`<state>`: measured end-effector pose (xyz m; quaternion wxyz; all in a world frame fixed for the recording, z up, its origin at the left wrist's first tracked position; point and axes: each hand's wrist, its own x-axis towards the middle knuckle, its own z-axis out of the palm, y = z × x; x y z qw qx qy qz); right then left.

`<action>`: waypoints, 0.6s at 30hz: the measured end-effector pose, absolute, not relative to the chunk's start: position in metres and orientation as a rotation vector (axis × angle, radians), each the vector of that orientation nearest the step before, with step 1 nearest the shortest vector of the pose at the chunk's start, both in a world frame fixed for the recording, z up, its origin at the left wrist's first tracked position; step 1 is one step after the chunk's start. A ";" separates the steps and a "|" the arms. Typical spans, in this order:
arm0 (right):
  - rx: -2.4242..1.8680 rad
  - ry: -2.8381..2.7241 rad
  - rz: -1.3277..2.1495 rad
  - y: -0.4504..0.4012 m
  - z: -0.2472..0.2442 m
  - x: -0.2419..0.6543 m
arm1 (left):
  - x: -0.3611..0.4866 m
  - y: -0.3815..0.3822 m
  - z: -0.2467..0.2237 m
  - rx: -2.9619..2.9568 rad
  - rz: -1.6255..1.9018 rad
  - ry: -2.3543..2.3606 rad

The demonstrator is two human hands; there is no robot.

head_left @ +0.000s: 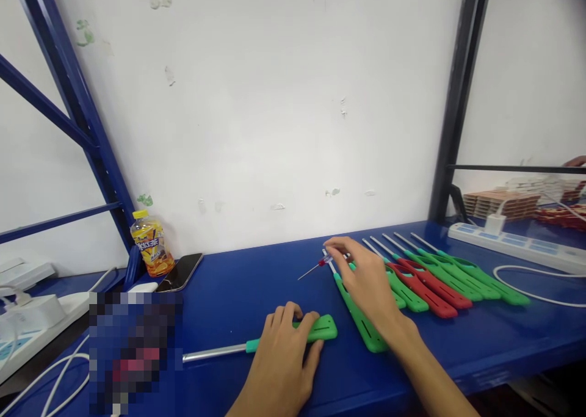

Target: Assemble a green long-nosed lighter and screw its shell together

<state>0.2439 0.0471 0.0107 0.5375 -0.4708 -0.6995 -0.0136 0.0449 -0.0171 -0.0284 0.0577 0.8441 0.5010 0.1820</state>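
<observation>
A green long-nosed lighter (326, 328) lies near the front of the blue table, its metal tube pointing left. My left hand (281, 359) is closed over its handle, with the fingers hiding the trigger part. Raised above the table, my right hand (364, 276) pinches a small screwdriver (327, 259) with a red and clear handle. Its thin shaft points down and left, apart from the held lighter. Beneath and beside my right hand lies another green lighter (366, 328), partly covered. Further right is a row of several lighters, with red lighters (425, 292) among green ones.
On the left stand a yellow-capped drink bottle (152, 246) and a phone (183, 271) beside it. White power strips (517, 246) and loose cables lie at both sides. Blurred squares cover a patch at lower left. Stacked pieces (501, 203) sit beyond the right post.
</observation>
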 end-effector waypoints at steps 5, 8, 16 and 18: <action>-0.988 -1.476 -0.053 0.042 0.018 0.247 | 0.045 -0.017 -0.029 2.569 0.581 1.513; -0.933 -1.506 -0.036 0.040 0.019 0.246 | 0.045 -0.016 -0.031 2.581 0.586 1.505; -0.832 -1.709 0.022 0.038 0.018 0.244 | 0.044 -0.015 -0.033 2.609 0.602 1.505; -0.819 -1.733 0.027 0.038 0.018 0.245 | 0.044 -0.015 -0.033 2.612 0.602 1.498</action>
